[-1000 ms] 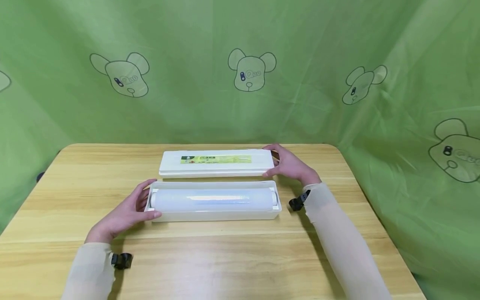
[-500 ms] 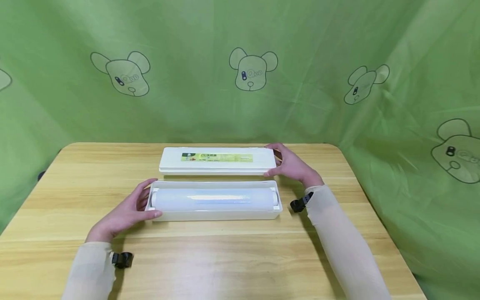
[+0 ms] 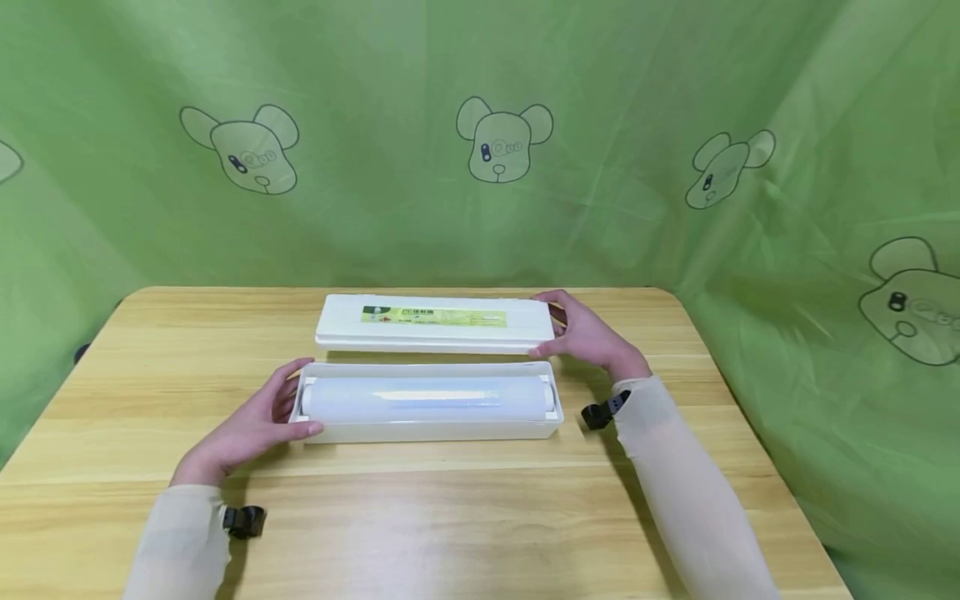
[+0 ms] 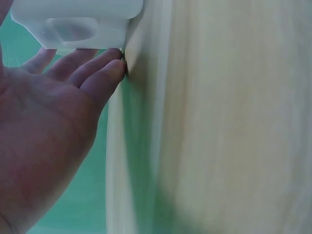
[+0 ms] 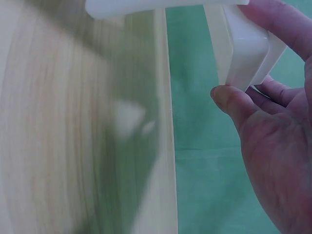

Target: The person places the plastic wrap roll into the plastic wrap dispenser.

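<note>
Your left hand (image 3: 253,427), half-curled, grips the box (image 3: 431,432) by one end, apparently steadying it, while your right hand (image 3: 588,336) pinches the lid (image 3: 435,330).

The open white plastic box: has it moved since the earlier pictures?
No, the open white plastic box shows no shift relative to the wooden table's far edge.

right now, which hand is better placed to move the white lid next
Probably the right hand: it already grips the right end of the white lid. The left hand holds the left end of the open box, so it seems better placed to steady that.
</note>
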A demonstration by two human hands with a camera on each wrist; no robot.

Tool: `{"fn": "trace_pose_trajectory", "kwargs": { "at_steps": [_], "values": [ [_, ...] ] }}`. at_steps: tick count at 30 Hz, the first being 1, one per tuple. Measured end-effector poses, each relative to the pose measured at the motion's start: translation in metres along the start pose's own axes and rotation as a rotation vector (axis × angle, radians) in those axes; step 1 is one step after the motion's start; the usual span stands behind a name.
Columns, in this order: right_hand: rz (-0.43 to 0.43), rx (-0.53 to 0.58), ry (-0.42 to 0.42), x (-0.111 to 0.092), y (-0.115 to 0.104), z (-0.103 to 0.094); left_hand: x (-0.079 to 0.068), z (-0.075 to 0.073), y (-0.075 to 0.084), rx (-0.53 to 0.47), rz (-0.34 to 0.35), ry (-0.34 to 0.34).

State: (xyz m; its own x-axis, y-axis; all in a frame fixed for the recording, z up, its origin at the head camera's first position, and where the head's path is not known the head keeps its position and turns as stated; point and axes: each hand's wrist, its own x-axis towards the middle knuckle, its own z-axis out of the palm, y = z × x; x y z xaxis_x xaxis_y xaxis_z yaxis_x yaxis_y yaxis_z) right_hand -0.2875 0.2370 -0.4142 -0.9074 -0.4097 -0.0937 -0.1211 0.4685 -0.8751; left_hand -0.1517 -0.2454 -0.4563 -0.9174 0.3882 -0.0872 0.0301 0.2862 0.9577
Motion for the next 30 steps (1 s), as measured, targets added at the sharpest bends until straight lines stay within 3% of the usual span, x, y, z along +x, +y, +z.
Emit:
{"fn": "trace_pose_trajectory", "kwargs": {
  "at_steps": [15, 30],
  "values": [
    [-0.031, 0.099, -0.008, -0.006, -0.002, -0.001, -0.001, -0.001, 0.001, 0.016, -0.015, 0.001],
    [-0.037, 0.096, -0.02, -0.012, -0.01, -0.001, 0.0, -0.002, 0.003, 0.018, -0.002, -0.001]
  ]
}}
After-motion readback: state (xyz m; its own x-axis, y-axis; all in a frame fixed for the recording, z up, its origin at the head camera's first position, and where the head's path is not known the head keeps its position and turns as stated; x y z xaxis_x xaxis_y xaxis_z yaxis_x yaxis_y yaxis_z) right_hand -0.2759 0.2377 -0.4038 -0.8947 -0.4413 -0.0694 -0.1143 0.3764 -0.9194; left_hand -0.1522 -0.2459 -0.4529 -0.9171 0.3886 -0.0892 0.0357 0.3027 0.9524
